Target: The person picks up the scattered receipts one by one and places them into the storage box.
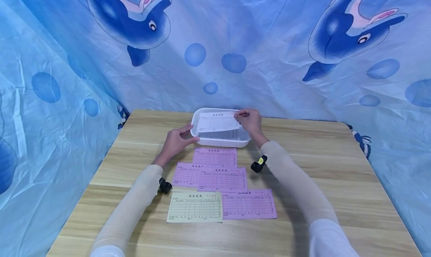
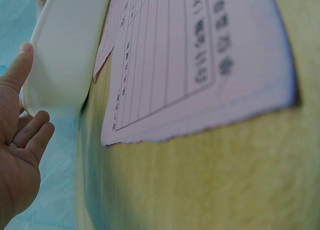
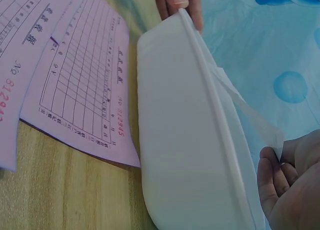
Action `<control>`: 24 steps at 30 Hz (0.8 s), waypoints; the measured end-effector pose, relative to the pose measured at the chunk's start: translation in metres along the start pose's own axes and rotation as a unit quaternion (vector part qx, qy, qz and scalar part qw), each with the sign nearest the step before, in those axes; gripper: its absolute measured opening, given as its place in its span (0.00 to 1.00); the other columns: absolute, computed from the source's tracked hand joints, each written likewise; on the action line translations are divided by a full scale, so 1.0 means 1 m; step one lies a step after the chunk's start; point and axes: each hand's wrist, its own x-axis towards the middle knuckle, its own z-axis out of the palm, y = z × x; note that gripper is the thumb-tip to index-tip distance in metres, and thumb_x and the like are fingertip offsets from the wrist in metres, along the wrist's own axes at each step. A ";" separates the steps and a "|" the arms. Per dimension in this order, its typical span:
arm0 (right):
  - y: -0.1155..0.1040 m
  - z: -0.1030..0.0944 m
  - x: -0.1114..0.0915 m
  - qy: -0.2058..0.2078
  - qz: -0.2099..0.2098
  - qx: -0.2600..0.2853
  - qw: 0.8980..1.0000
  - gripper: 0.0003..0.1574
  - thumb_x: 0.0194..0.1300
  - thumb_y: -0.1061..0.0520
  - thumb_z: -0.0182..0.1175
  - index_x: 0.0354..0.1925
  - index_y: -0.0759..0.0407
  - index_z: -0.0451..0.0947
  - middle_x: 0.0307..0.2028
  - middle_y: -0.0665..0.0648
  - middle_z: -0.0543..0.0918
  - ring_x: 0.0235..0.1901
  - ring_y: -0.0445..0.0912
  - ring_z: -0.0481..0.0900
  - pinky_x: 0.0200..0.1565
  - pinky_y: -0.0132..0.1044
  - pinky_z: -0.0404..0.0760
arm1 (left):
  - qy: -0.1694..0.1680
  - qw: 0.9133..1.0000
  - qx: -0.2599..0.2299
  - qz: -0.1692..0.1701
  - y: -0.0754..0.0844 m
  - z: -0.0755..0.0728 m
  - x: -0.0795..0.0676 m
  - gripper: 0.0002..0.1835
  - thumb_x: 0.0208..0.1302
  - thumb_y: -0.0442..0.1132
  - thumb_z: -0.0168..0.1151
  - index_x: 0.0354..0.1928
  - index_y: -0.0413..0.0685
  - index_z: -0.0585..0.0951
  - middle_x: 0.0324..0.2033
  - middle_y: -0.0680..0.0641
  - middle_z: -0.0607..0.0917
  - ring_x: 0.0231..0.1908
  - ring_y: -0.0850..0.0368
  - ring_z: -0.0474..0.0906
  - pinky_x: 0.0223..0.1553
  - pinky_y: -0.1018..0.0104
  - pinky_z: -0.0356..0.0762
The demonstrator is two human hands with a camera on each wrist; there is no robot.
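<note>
Wood-grain table, dolphin backdrop behind white tray

On a wooden table, a plastic tub with receipt slips inside stands behind three rows of receipts, before a cloth backdrop.

On cam I've a blue curtain w/ 2 printed dolphins, one L, one R, & darker spots btwn; wood-grain table below, far edge nr curtain.

Light is soft; the left wrist view's pink slip blurs.
</note>
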 end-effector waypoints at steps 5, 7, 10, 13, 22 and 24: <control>-0.001 0.004 0.000 -0.012 -0.009 -0.029 0.999 0.09 0.65 0.57 0.72 0.41 0.62 0.89 0.38 0.61 0.90 0.34 0.48 0.88 0.33 0.33 0.87 | -0.001 1.000 0.002 0.000 0.000 0.000 0.000 0.42 0.56 0.50 0.79 0.69 0.40 0.74 0.72 0.45 0.70 0.64 0.46 0.77 0.58 0.65 0.82; -0.002 0.006 0.000 -0.014 -0.013 -0.037 0.999 0.09 0.65 0.58 0.71 0.42 0.62 0.89 0.38 0.62 0.90 0.35 0.50 0.88 0.34 0.34 0.87 | -0.001 1.000 0.003 0.001 0.000 -0.001 0.000 0.42 0.56 0.50 0.79 0.69 0.40 0.74 0.72 0.44 0.70 0.64 0.45 0.78 0.58 0.64 0.82; -0.002 0.008 0.001 -0.020 -0.011 -0.051 0.998 0.08 0.65 0.58 0.71 0.41 0.61 0.89 0.37 0.60 0.90 0.34 0.50 0.88 0.34 0.35 0.88 | -0.002 1.000 0.001 0.003 0.000 -0.001 0.000 0.42 0.56 0.50 0.79 0.69 0.39 0.74 0.72 0.44 0.70 0.63 0.45 0.78 0.58 0.62 0.83; -0.003 0.009 0.002 -0.026 -0.008 -0.072 0.997 0.08 0.65 0.57 0.71 0.41 0.59 0.89 0.37 0.59 0.91 0.33 0.50 0.88 0.33 0.35 0.87 | -0.001 1.000 -0.004 0.003 0.000 -0.001 0.000 0.42 0.55 0.50 0.79 0.68 0.39 0.74 0.72 0.44 0.71 0.63 0.45 0.78 0.58 0.61 0.83; -0.004 0.009 0.001 -0.055 -0.004 -0.097 0.994 0.12 0.67 0.55 0.69 0.45 0.61 0.88 0.39 0.60 0.90 0.34 0.51 0.88 0.33 0.38 0.86 | 0.001 1.000 0.004 0.005 -0.001 -0.001 0.002 0.42 0.55 0.51 0.79 0.68 0.39 0.74 0.71 0.44 0.71 0.64 0.46 0.78 0.58 0.66 0.82; -0.005 0.009 0.001 -0.060 -0.003 -0.105 0.993 0.13 0.66 0.54 0.70 0.46 0.61 0.88 0.39 0.60 0.90 0.35 0.51 0.88 0.34 0.39 0.86 | -0.001 1.000 0.005 0.004 0.000 -0.001 0.001 0.42 0.55 0.51 0.79 0.68 0.39 0.74 0.71 0.44 0.71 0.64 0.46 0.78 0.58 0.65 0.82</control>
